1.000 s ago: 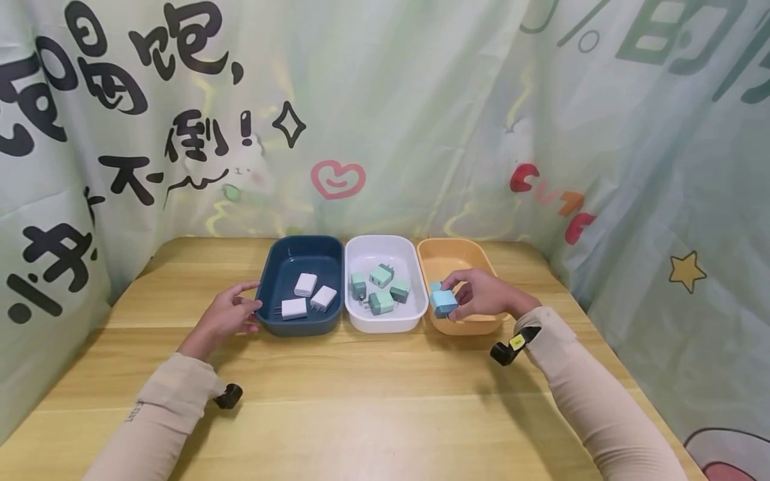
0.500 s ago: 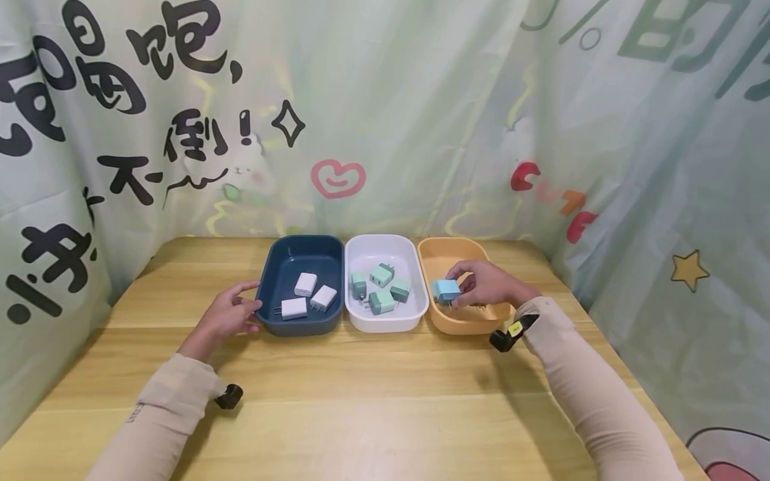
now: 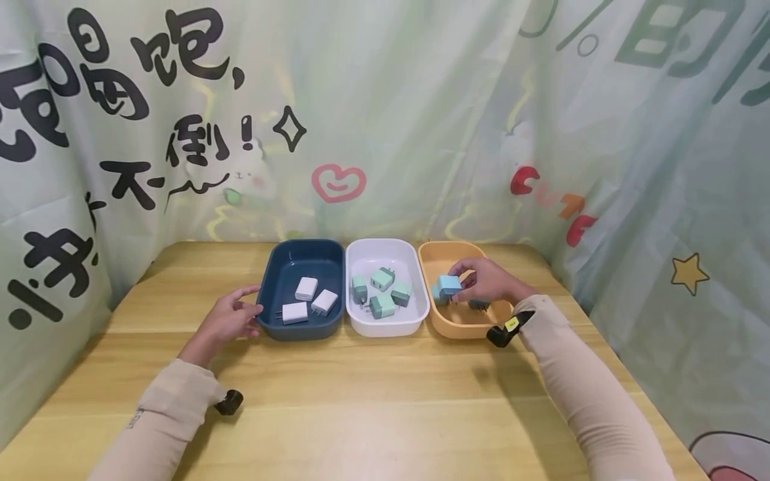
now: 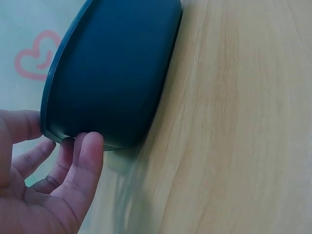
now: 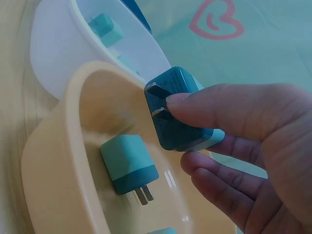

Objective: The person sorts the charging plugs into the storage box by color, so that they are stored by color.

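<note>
Over the orange tray, the right hand partly hides other plugs while pinching a blue plug between thumb and fingers. Left hand, fingers relaxed, touches the navy tray.

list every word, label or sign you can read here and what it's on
"CUTE": red and orange letters on the backdrop curtain, right of centre.
Large black Chinese characters, the curtain's left part: legible in part, "不倒!" in the second row; the rest is cut off or creased.
Small print on the left sleeve: too small to read.
Yellow tag on the right wrist camera: too small to read.
Chargers and trays: no text visible.
</note>
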### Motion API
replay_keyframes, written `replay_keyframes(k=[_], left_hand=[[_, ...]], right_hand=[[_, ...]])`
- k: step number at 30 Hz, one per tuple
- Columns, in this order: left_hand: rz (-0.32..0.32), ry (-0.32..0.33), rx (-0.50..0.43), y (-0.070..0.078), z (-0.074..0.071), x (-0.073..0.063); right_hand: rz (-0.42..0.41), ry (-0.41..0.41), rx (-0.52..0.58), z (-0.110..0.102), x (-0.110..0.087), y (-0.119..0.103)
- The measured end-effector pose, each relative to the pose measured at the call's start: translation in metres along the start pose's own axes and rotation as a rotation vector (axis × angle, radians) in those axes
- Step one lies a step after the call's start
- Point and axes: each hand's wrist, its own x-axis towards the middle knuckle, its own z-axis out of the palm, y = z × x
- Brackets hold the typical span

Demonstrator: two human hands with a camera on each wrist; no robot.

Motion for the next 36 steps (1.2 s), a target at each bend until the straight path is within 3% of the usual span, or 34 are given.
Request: replay_keyframes(k=[23,36], left_hand=[[0.006,0.004,0.005,-0.003,-0.001,0.001],[0.023,0.003,0.001,-0.003,0.0,0.0]], right_hand=[[0.121,0.026,-0.022,-0.003,0.02,0.018],[0.091,0.049,-0.065,-0.007,0.023,0.03]])
